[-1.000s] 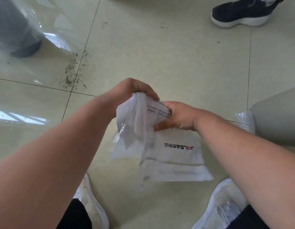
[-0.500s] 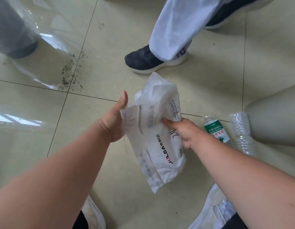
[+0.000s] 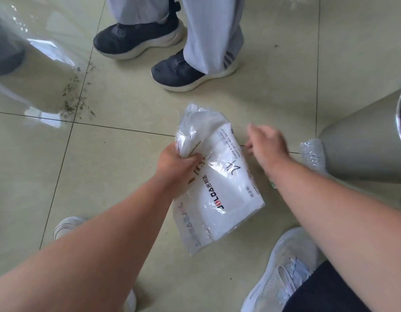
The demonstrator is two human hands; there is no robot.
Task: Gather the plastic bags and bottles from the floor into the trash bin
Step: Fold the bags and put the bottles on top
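My left hand is closed on the upper part of a bunch of white plastic bags with printed lettering, which hang down over the floor. My right hand is off the bags, just to their right, fingers loosely apart and holding nothing. A crumpled clear plastic bottle lies on the floor right of that hand, against the foot of the grey trash bin at the right edge. A second bottle is mostly hidden under my right forearm.
Another person stands close ahead in dark sneakers and pale trousers. A large clear plastic sheet covers the floor at upper left beside scattered dark crumbs. My own white shoes are at the bottom.
My right hand let go of the bags and moved right toward the bottles. My left hand closed into a fist on the bags. The other person stepped closer.
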